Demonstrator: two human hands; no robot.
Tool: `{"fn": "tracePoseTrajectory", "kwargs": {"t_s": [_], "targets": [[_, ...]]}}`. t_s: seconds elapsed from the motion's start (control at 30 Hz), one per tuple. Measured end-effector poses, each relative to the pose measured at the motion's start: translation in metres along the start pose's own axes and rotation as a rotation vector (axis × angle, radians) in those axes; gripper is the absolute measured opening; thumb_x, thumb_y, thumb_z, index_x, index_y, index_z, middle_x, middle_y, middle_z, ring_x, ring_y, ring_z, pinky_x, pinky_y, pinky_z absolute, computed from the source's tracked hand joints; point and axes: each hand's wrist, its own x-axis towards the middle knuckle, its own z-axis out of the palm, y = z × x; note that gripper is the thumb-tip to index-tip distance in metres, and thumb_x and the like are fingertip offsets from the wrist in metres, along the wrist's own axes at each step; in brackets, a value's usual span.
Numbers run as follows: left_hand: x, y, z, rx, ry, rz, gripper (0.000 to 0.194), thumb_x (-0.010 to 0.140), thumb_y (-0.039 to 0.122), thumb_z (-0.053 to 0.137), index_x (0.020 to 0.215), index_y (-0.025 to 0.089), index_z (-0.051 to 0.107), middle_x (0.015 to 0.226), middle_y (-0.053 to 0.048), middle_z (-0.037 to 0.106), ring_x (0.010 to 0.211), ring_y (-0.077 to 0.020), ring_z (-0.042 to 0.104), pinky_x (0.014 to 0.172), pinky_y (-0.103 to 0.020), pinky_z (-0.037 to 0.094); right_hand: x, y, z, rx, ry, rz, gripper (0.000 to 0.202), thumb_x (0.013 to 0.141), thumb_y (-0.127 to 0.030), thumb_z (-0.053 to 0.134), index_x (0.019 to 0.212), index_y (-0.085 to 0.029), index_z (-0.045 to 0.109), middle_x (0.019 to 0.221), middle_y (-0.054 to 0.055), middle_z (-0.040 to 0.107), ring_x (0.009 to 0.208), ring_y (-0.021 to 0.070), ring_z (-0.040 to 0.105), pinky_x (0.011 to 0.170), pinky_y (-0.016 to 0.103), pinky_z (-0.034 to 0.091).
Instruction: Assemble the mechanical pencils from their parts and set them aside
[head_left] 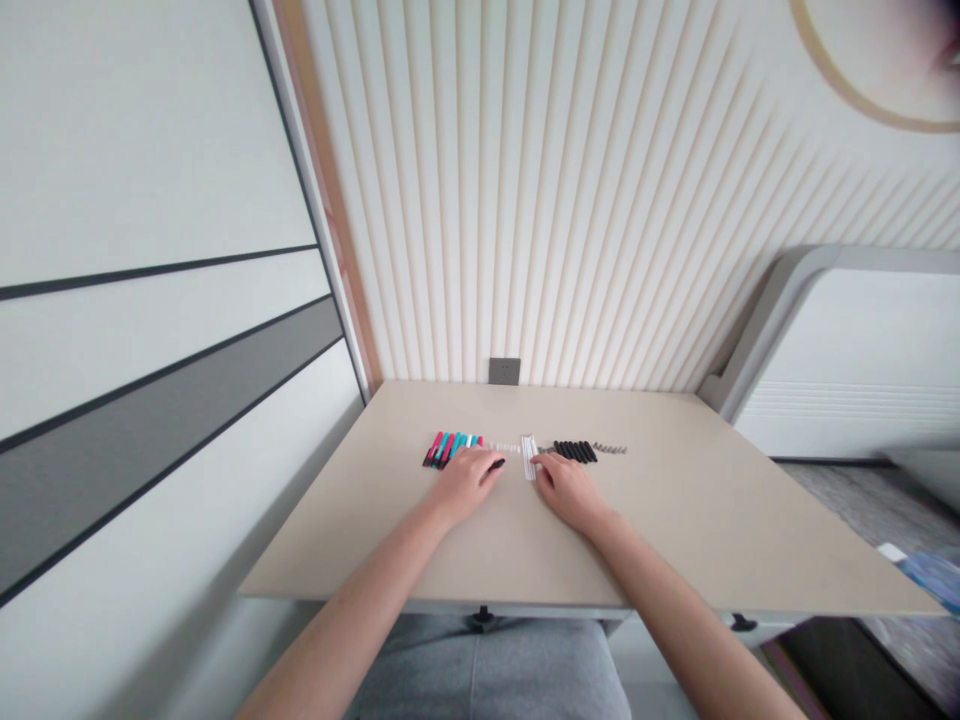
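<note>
The dark piece (496,464) sat in your left hand (466,475), grip closed round it, left of the white rods (528,462) on the table (645,540). Your right hand (564,482) curled at those rods; I couldn't tell whether it pinched one. You were seemingly selecting one; lifting it called for a fine pinch.

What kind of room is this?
Probably a bedroom with a desk in it: on the right is what looks like a padded headboard, and a beige desk stands against a ribbed wall.
</note>
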Motion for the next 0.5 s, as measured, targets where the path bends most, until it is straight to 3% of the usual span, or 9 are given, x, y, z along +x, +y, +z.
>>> {"fn": "tracePoseTrajectory", "kwargs": {"t_s": [0.2,0.5], "targets": [[0.000,-0.001,0.000,0.002,-0.007,-0.001,0.013,0.092,0.021,0.052,0.102,0.021,0.060,0.094,-0.005,0.069,0.088,-0.0201,0.062,0.081,-0.034,0.044,0.000,0.007,0.001,0.078,0.034,-0.005,0.028,0.091,-0.020,0.043,0.103,-0.019,0.068,0.099,0.007,0.067,0.088,0.0169,0.063,0.079,0.024,0.042],[0.000,0.000,-0.001,0.003,-0.005,-0.005,0.013,0.092,0.022,0.052,0.101,0.021,0.061,0.091,-0.004,0.068,0.086,-0.0199,0.061,0.081,-0.034,0.044,-0.001,0.014,-0.002,0.085,0.004,-0.010,0.029,0.092,-0.024,0.046,0.111,-0.020,0.067,0.096,0.006,0.062,0.081,0.0158,0.061,0.074,0.025,0.042]]}}
